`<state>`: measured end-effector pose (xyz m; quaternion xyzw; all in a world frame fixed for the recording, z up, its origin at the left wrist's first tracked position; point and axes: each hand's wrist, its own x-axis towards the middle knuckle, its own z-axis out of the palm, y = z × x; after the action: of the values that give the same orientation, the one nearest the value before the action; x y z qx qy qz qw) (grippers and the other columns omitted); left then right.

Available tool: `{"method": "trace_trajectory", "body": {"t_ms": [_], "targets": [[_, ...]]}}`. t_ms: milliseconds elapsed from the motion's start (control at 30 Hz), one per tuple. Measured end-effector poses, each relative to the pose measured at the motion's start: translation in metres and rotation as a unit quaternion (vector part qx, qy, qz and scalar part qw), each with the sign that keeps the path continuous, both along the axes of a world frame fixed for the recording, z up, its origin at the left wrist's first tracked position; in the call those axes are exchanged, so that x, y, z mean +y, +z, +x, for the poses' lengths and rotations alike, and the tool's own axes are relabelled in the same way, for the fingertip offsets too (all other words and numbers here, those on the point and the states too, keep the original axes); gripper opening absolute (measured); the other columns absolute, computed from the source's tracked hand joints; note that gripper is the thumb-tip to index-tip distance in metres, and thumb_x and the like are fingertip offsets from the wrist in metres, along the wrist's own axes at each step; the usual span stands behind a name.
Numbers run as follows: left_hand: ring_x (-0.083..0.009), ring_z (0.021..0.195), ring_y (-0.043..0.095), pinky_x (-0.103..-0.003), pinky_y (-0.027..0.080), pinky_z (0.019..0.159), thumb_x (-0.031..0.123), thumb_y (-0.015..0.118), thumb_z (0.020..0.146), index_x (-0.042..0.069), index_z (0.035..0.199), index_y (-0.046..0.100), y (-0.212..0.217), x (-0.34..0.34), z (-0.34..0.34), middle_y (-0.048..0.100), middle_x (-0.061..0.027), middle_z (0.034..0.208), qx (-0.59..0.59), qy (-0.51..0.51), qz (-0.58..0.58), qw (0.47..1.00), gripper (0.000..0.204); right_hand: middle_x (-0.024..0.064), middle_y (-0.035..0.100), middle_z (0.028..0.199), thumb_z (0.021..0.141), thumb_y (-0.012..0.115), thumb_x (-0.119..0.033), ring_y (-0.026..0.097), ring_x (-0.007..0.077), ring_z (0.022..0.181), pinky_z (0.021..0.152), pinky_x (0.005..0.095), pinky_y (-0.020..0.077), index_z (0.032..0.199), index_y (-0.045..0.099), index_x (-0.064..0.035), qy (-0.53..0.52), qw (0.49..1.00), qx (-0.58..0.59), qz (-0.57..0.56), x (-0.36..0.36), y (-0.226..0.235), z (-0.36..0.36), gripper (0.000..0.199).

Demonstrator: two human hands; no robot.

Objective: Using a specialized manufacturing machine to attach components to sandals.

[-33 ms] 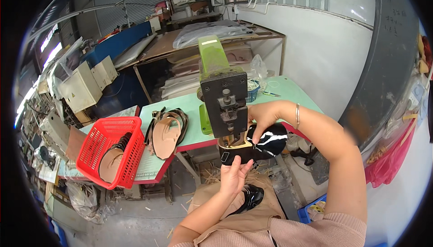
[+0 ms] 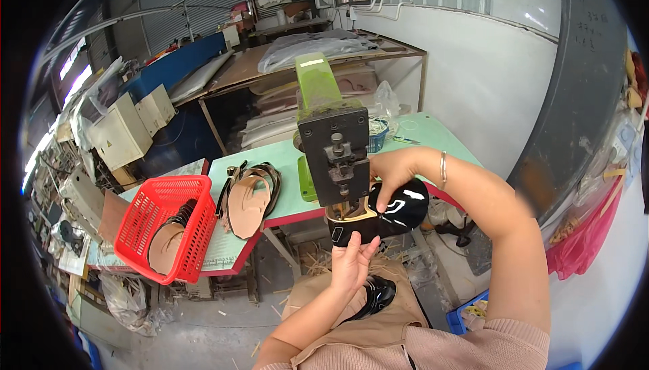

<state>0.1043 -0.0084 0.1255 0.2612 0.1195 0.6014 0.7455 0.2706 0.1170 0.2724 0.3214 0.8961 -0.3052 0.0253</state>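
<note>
A black glossy shoe [image 2: 404,209] with a tan lining is under the black head of a green upright machine [image 2: 332,150]. Its rounded toe points right, and the machine's lower end reaches into its opening. My right hand [image 2: 394,175] grips the shoe from above, thumb pressed on the upper beside the opening. From below, my left hand [image 2: 351,263] supports the near side, thumb and fingers against the black material. Where the machine meets the shoe inside is hidden. A second black glossy shoe [image 2: 382,294] lies on my lap.
On the green table [image 2: 439,133] a small blue basket [image 2: 378,137] stands behind the machine. Left of it lie strappy shoe pieces with tan soles [image 2: 249,206], then a red plastic basket [image 2: 201,251] holding more pieces. A blue crate [image 2: 461,317] sits low at the right.
The shoe's toe has turned slightly and shifted a little left, so its highlights differ. My right hand has moved slightly with it; my left hand stays nearly in place.
</note>
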Motion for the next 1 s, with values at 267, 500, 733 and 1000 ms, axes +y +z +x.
{"method": "trace_trajectory", "body": {"t_ms": [267, 500, 733, 1000], "targets": [[-0.0169, 0.096, 0.061, -0.031, 0.053, 0.086, 0.017, 0.051, 0.092, 0.009, 0.115, 0.052, 0.001, 0.003, -0.004, 0.059, -0.0051, 0.114, -0.07, 0.021, -0.032, 0.997, 0.024, 0.008, 0.064, 0.105, 0.055, 0.082, -0.015, 0.058, 0.0207, 0.098, 0.086, 0.0303, 0.0431, 0.11, 0.062, -0.0074, 0.01, 1.0, -0.012, -0.01, -0.008, 0.033, -0.033, 0.058], [-0.0167, 0.095, 0.061, -0.03, 0.054, 0.083, 0.017, 0.051, 0.092, 0.01, 0.118, 0.049, 0.0, 0.003, -0.013, 0.058, -0.0053, 0.115, -0.047, 0.011, -0.014, 0.999, 0.028, 0.0082, 0.061, 0.114, 0.053, 0.082, -0.008, 0.053, 0.0235, 0.109, 0.095, 0.0313, 0.0375, 0.116, 0.058, -0.0097, 0.061, 0.997, 0.036, 0.002, -0.021, 0.039, -0.036, 0.067], [-0.0167, 0.093, 0.061, -0.029, 0.056, 0.073, 0.016, 0.054, 0.09, 0.011, 0.117, 0.048, 0.002, 0.01, -0.034, 0.058, -0.0055, 0.11, -0.001, 0.045, 0.0, 0.999, 0.028, 0.0074, 0.063, 0.108, 0.059, 0.08, -0.015, 0.056, 0.0214, 0.1, 0.089, 0.0305, 0.041, 0.109, 0.061, -0.0081, 0.045, 0.994, 0.095, 0.013, -0.026, 0.02, -0.035, 0.054], [-0.017, 0.084, 0.062, -0.029, 0.056, 0.065, 0.013, 0.054, 0.09, 0.011, 0.115, 0.049, 0.004, 0.015, -0.041, 0.06, -0.0059, 0.105, 0.003, 0.079, 0.037, 0.996, 0.026, 0.0065, 0.064, 0.105, 0.059, 0.08, -0.011, 0.058, 0.0192, 0.095, 0.085, 0.0294, 0.0443, 0.108, 0.061, -0.0063, 0.018, 0.975, 0.206, 0.075, -0.035, -0.005, -0.032, 0.053]]}}
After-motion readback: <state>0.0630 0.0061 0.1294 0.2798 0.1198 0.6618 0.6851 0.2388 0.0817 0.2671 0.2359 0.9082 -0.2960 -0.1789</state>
